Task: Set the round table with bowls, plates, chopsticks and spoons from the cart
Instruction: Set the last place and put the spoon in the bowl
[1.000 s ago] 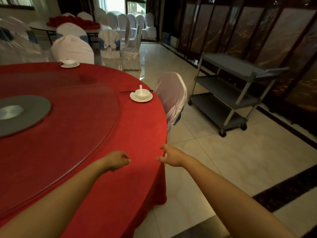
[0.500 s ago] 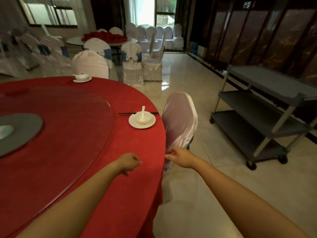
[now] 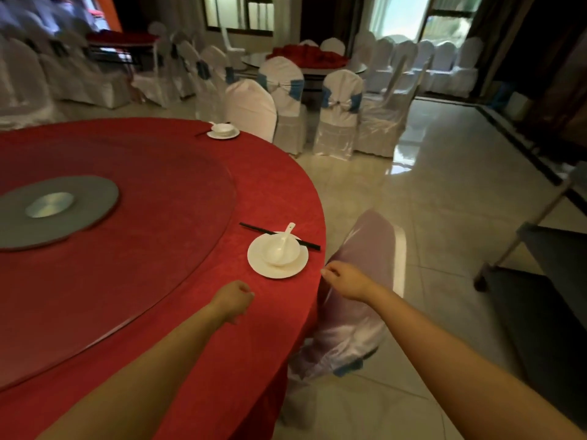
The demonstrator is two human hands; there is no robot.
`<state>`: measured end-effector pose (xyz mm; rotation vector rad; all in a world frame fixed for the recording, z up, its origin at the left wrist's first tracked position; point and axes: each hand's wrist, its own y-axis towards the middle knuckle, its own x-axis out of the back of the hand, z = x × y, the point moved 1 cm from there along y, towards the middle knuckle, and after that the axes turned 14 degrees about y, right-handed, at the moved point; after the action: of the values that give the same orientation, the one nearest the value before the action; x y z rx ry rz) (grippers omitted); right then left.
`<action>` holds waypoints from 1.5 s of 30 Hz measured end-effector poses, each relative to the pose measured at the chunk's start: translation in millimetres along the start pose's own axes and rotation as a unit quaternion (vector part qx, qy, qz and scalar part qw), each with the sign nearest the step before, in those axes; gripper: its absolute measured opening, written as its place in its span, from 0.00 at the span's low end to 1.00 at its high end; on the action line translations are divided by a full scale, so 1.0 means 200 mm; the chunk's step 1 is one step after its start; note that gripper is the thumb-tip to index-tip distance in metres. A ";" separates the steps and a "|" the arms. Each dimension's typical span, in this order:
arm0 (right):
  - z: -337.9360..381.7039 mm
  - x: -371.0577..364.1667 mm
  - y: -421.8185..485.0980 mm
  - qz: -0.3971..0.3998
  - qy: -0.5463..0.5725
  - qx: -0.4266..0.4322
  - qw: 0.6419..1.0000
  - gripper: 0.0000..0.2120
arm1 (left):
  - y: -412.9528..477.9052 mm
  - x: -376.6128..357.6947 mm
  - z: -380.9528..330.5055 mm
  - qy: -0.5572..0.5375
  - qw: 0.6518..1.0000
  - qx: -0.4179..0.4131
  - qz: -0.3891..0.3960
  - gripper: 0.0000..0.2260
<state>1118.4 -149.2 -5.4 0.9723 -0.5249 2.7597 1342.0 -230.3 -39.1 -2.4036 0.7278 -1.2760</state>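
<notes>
The round table [image 3: 158,281] wears a red tablecloth under a glass turntable [image 3: 111,217]. Near its right edge sits a white plate [image 3: 298,265] with a bowl [image 3: 270,252] and a white spoon [image 3: 284,239] in it; black chopsticks [image 3: 254,228] lie just behind. A second plate-and-bowl setting [image 3: 223,131] is at the far edge. My left hand [image 3: 233,300] rests as a closed fist on the cloth, just in front of the near plate. My right hand [image 3: 344,279] pinches the tablecloth at the table's rim. The grey cart [image 3: 556,249] shows at the far right, its shelves bare.
A chair in a lilac cover [image 3: 365,296] stands against the table right under my right hand. White-covered chairs [image 3: 340,115] and other tables fill the back of the room. Glossy tiled floor [image 3: 444,201] lies between the table and the cart.
The view has swung left and moved along the table's rim. Both hands slid along the edge toward the near plate setting, which is now just ahead of them; the cart has slipped to the right edge.
</notes>
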 end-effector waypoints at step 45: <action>-0.10 -0.03 1.94 0.565 0.033 0.046 0.823 0.09 | 0.82 -0.56 -0.44 -0.346 0.728 0.388 -0.447 0.19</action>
<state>1006.6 -500.6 -128.1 0.6589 -1.3141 3.8308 1168.1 -304.3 -147.8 -2.1392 -1.0966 -0.5355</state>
